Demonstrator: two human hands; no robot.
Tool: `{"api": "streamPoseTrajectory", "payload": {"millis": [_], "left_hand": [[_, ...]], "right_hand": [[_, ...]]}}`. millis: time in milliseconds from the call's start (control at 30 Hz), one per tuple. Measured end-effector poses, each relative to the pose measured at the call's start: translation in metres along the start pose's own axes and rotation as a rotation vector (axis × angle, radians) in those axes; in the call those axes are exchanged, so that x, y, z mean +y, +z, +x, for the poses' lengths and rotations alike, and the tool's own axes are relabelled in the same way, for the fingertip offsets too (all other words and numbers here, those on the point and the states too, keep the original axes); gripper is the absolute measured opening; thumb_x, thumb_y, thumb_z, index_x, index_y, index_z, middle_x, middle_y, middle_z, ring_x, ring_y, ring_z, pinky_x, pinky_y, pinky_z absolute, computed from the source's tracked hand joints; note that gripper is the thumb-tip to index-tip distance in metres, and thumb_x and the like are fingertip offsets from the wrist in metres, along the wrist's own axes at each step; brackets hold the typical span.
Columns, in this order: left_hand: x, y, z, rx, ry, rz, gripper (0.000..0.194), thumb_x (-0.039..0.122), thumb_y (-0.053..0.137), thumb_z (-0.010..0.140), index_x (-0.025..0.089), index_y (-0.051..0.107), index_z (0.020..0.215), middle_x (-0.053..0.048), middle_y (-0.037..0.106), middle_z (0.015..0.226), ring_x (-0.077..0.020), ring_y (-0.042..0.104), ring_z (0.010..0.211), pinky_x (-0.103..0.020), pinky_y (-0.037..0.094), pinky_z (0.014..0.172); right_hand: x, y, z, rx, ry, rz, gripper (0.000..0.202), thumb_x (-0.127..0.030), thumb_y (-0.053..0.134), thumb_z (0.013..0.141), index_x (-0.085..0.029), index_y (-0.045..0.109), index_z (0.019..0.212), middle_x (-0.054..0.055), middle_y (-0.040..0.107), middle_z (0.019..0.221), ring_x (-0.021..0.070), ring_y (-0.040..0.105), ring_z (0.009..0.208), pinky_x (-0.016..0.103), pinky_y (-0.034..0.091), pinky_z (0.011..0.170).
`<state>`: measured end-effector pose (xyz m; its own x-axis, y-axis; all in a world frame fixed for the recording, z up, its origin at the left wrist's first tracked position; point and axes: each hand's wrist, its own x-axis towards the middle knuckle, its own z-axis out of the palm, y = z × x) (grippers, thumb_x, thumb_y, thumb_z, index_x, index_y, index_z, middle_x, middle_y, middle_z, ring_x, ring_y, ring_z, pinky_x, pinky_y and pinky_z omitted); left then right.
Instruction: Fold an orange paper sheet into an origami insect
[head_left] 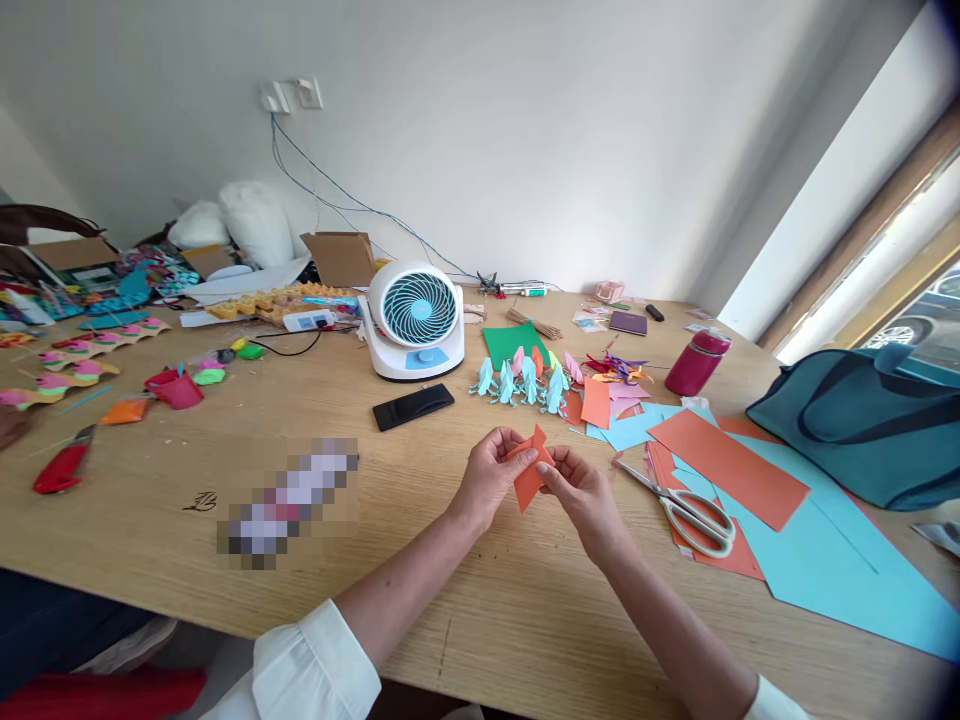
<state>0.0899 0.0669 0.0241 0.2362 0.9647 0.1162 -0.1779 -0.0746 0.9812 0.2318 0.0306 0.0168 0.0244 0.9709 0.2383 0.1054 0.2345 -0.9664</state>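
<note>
A small folded orange paper (528,484) with pointed ends is held up over the wooden table (420,620), between both hands. My left hand (491,475) pinches it from the left, thumb on its front face. From the right, my right hand (581,495) grips its edge between thumb and fingers. Just beyond the hands stand several folded paper figures (529,378), mostly light blue, some pink and orange. Scissors (694,515) with white handles lie to the right, on orange and blue sheets (832,540).
A white fan (414,318) and a black phone (413,407) are beyond my left hand. A red bottle (697,362) and a teal bag (862,425) stand at the right. Far left are a red cutter (64,468), a small red bucket (174,388) and a person's hand (11,427).
</note>
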Motion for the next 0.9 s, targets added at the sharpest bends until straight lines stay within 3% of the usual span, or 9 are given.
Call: {"api": "streamPoseTrajectory", "payload": {"millis": [133, 267, 367, 533, 733, 900], "left_hand": [[-0.017, 0.003, -0.004, 0.002, -0.049, -0.152, 0.040, 0.046, 0.078, 0.071, 0.018, 0.053, 0.086, 0.002, 0.063, 0.080, -0.0120, 0.061, 0.075, -0.023, 0.046, 0.072], [-0.022, -0.007, -0.003, -0.186, -0.124, -0.196, 0.039, 0.039, 0.081, 0.070, 0.016, 0.062, 0.096, -0.001, 0.067, 0.085, -0.0134, 0.061, 0.079, -0.025, 0.044, 0.076], [-0.020, -0.014, 0.001, -0.255, -0.114, -0.132, 0.031, 0.040, 0.079, 0.073, 0.014, 0.063, 0.080, -0.001, 0.063, 0.078, -0.0117, 0.055, 0.073, -0.024, 0.041, 0.072], [-0.019, -0.012, -0.002, -0.254, -0.084, -0.068, 0.032, 0.042, 0.074, 0.076, 0.014, 0.058, 0.072, 0.002, 0.056, 0.071, -0.0106, 0.048, 0.068, -0.024, 0.037, 0.067], [-0.022, -0.009, -0.005, -0.243, -0.104, -0.049, 0.038, 0.047, 0.078, 0.072, 0.015, 0.057, 0.074, 0.002, 0.056, 0.069, -0.0107, 0.049, 0.065, -0.023, 0.037, 0.064], [-0.026, -0.011, -0.003, -0.186, -0.017, -0.012, 0.038, 0.044, 0.079, 0.074, 0.014, 0.056, 0.071, 0.003, 0.053, 0.066, -0.0084, 0.045, 0.062, -0.021, 0.035, 0.062]], "right_hand": [[0.018, 0.007, -0.005, 0.061, 0.009, 0.029, 0.040, -0.058, 0.067, 0.080, -0.019, 0.061, 0.082, 0.003, 0.065, 0.074, 0.0153, 0.059, 0.066, 0.028, 0.050, 0.061], [0.026, 0.002, -0.012, 0.035, 0.051, -0.004, 0.035, -0.053, 0.067, 0.083, -0.019, 0.060, 0.078, 0.000, 0.059, 0.069, 0.0131, 0.052, 0.062, 0.025, 0.043, 0.057], [0.027, -0.001, -0.014, -0.002, 0.069, -0.049, 0.029, -0.046, 0.066, 0.086, -0.018, 0.061, 0.079, -0.001, 0.057, 0.068, 0.0123, 0.048, 0.061, 0.025, 0.039, 0.057], [0.024, 0.000, -0.017, -0.065, 0.067, -0.108, 0.027, -0.044, 0.065, 0.086, -0.018, 0.062, 0.080, 0.000, 0.059, 0.071, 0.0129, 0.050, 0.063, 0.025, 0.041, 0.059], [0.018, 0.001, -0.019, -0.032, 0.060, -0.209, 0.030, -0.041, 0.063, 0.087, -0.018, 0.057, 0.069, -0.002, 0.053, 0.064, 0.0122, 0.046, 0.061, 0.024, 0.038, 0.058], [0.018, 0.001, -0.018, -0.066, 0.114, -0.146, 0.031, -0.048, 0.061, 0.088, -0.016, 0.061, 0.085, 0.001, 0.056, 0.072, 0.0125, 0.046, 0.063, 0.024, 0.036, 0.055]]}}
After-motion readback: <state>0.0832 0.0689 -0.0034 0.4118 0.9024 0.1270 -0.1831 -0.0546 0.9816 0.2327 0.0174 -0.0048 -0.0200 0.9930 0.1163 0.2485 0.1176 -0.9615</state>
